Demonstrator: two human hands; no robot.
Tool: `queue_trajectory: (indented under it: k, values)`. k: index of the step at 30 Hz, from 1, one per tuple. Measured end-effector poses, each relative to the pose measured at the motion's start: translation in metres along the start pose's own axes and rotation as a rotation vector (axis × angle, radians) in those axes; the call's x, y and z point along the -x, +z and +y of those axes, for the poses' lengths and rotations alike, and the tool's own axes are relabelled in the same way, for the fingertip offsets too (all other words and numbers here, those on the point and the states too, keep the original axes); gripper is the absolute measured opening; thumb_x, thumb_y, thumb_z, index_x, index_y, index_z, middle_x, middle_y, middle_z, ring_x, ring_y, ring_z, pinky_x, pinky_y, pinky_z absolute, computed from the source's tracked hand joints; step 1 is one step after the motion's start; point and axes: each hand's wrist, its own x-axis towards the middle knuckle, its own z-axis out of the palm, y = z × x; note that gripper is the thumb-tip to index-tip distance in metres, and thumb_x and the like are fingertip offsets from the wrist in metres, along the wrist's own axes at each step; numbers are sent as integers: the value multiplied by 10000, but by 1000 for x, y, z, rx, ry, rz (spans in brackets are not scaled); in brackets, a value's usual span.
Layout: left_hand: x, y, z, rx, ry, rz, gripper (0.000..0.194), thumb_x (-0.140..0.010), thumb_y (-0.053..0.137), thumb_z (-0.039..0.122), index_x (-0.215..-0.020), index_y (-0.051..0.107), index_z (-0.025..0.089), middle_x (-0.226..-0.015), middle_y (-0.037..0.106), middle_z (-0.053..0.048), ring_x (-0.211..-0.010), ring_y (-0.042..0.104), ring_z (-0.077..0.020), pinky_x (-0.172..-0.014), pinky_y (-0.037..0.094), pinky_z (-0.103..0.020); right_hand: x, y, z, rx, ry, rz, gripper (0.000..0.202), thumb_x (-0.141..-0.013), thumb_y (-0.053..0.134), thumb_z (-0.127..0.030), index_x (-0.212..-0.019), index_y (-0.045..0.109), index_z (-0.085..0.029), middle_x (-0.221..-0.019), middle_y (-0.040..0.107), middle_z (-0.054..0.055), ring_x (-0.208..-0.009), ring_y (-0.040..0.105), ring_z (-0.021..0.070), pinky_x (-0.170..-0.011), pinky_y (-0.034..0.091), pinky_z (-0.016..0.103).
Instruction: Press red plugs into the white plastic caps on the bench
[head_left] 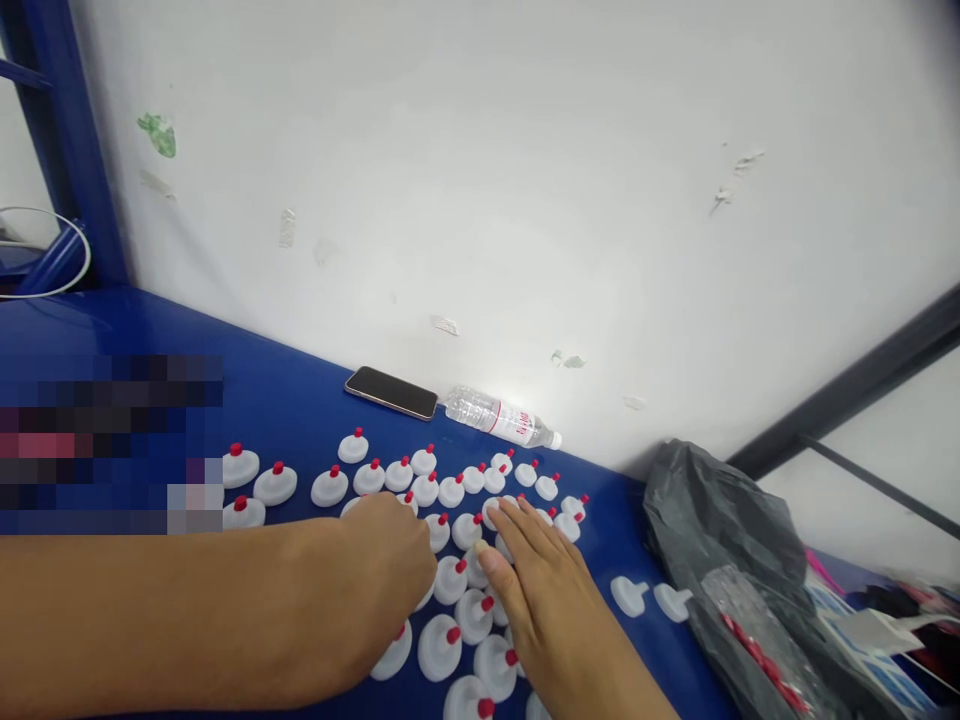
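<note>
Blue tabletop (pixel 300 400) against a white wall. Dark plastic bag (pixel 720 530) slumped at the right side. Left hand (pixel 375 575) lies knuckles-up over the white caps with red tips (pixel 450 580), fingers curled under (whether they pinch a cap, cannot tell). Right hand (pixel 544 590) rests flat beside it, fingers released and spread across the caps. Water bottle (pixel 501 418) on its side by the wall, phone (pixel 391 392) just beside it. Two plain white caps (pixel 651 597) apart, near the bag.

A small assembly workshop: a blue metal worktop (pixel 300 400) against a scuffed white wall (pixel 525 180) carries many identical white plastic caps with red tips (pixel 369 477).
</note>
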Motion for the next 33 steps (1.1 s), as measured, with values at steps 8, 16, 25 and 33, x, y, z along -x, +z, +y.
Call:
queue_trajectory:
  k: [8,16,25,33]
  values:
    - [-33,-32,5,-109,14,-111,220,-1122,771,441,-1200,789,236,-1230,811,-67,-1035,788,-211,-926,694,-389,-5,-16,-4,24,-35,200,562,-1267,320,-505,-1668,644,-281,-1696,681,123,-1513,723,341,-1230,649,587]
    - [-41,-102,4,-194,56,138,302,-851,828,26,-706,683,246,-622,670,12,-504,529,-171,-512,374,-347,-5,-26,-11,-29,-158,391,400,-1246,483,-434,-1587,644,-303,-1554,761,77,-1235,869,249,-925,772,370]
    - [-60,-106,-2,35,44,333,198,-962,739,101,-892,835,259,-752,816,20,-621,721,-174,-577,414,-299,-7,-34,-18,-23,-333,626,213,-1180,688,-392,-1384,687,-330,-1293,857,7,-1018,896,227,-810,735,347]
    - [-59,-104,-2,163,114,330,190,-977,785,148,-856,865,269,-786,844,20,-631,750,-157,-580,461,-278,-9,-40,-23,-14,-324,740,126,-1199,652,-391,-1243,722,-295,-1160,876,-5,-886,886,193,-768,705,328]
